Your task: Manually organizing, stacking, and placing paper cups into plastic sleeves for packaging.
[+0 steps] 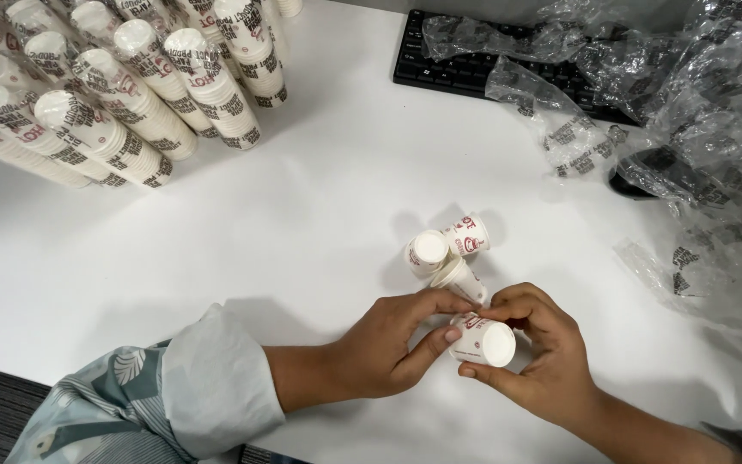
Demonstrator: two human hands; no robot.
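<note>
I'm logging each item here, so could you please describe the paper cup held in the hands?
The paper cup is small and white with red print on its side. It lies tipped sideways, its plain white base facing the camera. The right hand cradles it from beneath and behind, while the left hand pinches its printed wall. It is held just above the white table.

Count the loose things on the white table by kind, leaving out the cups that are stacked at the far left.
Small white paper cups, loose: 4, one held in both hands, three lying just beyond the fingers.
Black computer keyboard: 1.
Crumpled clear plastic wrappers: a heap, number unclear.
Total counted: 5.
</note>
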